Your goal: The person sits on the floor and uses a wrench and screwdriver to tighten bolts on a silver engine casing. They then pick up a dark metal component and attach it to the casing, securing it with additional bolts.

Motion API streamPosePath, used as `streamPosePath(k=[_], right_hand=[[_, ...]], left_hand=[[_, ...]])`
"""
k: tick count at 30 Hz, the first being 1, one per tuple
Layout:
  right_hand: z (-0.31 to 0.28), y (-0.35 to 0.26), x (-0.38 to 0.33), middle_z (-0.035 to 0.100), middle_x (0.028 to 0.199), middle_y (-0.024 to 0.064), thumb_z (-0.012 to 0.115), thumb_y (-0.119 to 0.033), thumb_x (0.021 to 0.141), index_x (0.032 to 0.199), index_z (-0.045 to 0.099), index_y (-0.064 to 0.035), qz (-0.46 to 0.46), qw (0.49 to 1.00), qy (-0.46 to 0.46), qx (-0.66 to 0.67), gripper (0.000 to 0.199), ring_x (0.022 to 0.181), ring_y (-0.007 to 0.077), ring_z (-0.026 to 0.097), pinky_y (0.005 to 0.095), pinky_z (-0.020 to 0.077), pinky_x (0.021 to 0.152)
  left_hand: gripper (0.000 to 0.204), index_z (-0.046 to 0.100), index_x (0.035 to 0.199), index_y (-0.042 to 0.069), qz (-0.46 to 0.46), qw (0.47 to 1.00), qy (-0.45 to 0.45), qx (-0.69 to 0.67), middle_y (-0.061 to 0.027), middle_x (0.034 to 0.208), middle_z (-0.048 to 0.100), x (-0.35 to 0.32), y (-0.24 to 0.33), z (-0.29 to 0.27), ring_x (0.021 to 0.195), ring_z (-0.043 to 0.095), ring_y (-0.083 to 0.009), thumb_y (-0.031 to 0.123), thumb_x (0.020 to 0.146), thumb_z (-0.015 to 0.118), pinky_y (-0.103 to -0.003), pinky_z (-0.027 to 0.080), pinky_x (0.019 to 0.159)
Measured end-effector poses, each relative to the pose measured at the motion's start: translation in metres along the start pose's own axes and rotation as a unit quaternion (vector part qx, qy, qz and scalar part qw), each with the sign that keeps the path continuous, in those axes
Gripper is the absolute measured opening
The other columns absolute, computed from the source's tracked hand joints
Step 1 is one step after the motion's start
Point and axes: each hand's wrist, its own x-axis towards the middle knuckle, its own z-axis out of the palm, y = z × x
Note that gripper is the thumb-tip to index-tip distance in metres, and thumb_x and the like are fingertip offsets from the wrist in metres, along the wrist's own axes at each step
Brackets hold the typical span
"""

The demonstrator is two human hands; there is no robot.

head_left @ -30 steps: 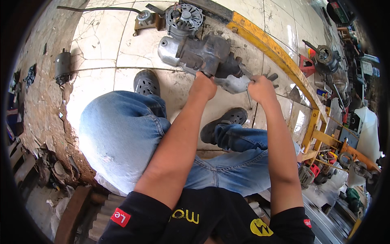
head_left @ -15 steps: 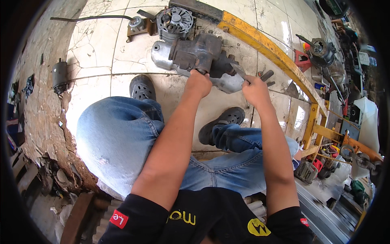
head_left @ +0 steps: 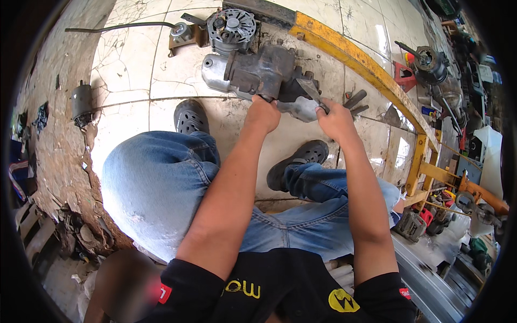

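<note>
A greasy cast-metal housing [head_left: 264, 70], dark grey with a bare silvery end at its left, lies on the tiles in front of me. My left hand [head_left: 263, 114] is closed on its near edge beside a round opening; the fingertips are partly hidden. A scraper [head_left: 309, 89] with a flat triangular blade is gripped in my right hand [head_left: 336, 121]. Its blade points up and left, over the right end of the housing. Just right of that hand, two dark handle-like pieces [head_left: 355, 99] lie on the floor.
An alternator [head_left: 237, 32] touches the housing's far side, beside a bracket with a long rod [head_left: 121, 25]. A yellow steel frame [head_left: 355, 54] curves round the right. A cylindrical motor [head_left: 81, 103] stands at left. Tools and parts, including a red stand [head_left: 404, 78], crowd the right.
The scraper and my right hand have shifted slightly left, and the blade shows more of its flat face. My left hand stays put. A blurred round shape has appeared at lower left.
</note>
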Motion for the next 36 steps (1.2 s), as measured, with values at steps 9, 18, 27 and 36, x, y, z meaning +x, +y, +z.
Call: streamPosePath(k=[9, 18, 27, 36], right_hand=[[0.004, -0.01, 0.029, 0.065, 0.107, 0.0237, 0.055, -0.022, 0.084, 0.114, 0.066, -0.0037, 0.003, 1.0, -0.007, -0.021, 0.037, 0.105, 0.0395, 0.06, 0.0442, 0.047, 0.093], [0.005, -0.021, 0.023, 0.064, 0.102, 0.0285, 0.053, -0.021, 0.084, 0.105, 0.066, 0.004, 0.012, 1.0, -0.007, 0.019, 0.035, 0.102, 0.0425, 0.06, 0.0453, 0.0474, 0.09], [-0.007, -0.02, 0.022, 0.064, 0.095, 0.0299, 0.053, -0.02, 0.084, 0.102, 0.068, 0.0009, 0.014, 0.999, -0.031, 0.007, 0.032, 0.097, 0.0436, 0.062, 0.0464, 0.0484, 0.087], [-0.013, -0.016, 0.024, 0.065, 0.103, 0.0275, 0.054, -0.022, 0.084, 0.112, 0.066, -0.0019, 0.008, 0.997, -0.069, -0.023, 0.036, 0.103, 0.0421, 0.06, 0.0412, 0.046, 0.092]], left_hand=[[0.048, 0.035, 0.121, -0.008, 0.026, 0.999, 0.018, 0.006, -0.0327, 0.111, 0.06, -0.002, 0.0, 0.0, 0.106, 0.06, -0.0426, 0.03, 0.095, 0.049, -0.046, 0.046, 0.092], [0.053, 0.036, 0.12, -0.012, 0.04, 0.999, 0.021, 0.003, -0.0348, 0.109, 0.06, 0.0, -0.005, 0.0, 0.106, 0.059, -0.0451, 0.033, 0.094, 0.051, -0.046, 0.046, 0.092], [0.049, 0.036, 0.12, -0.008, 0.035, 0.999, 0.015, -0.018, -0.0341, 0.109, 0.061, 0.006, -0.009, 0.003, 0.106, 0.059, -0.0444, 0.031, 0.094, 0.051, -0.046, 0.046, 0.091], [0.048, 0.035, 0.12, -0.008, 0.027, 1.0, 0.017, 0.001, -0.0338, 0.111, 0.06, 0.003, -0.007, 0.002, 0.106, 0.059, -0.0443, 0.03, 0.094, 0.051, -0.047, 0.045, 0.092]])
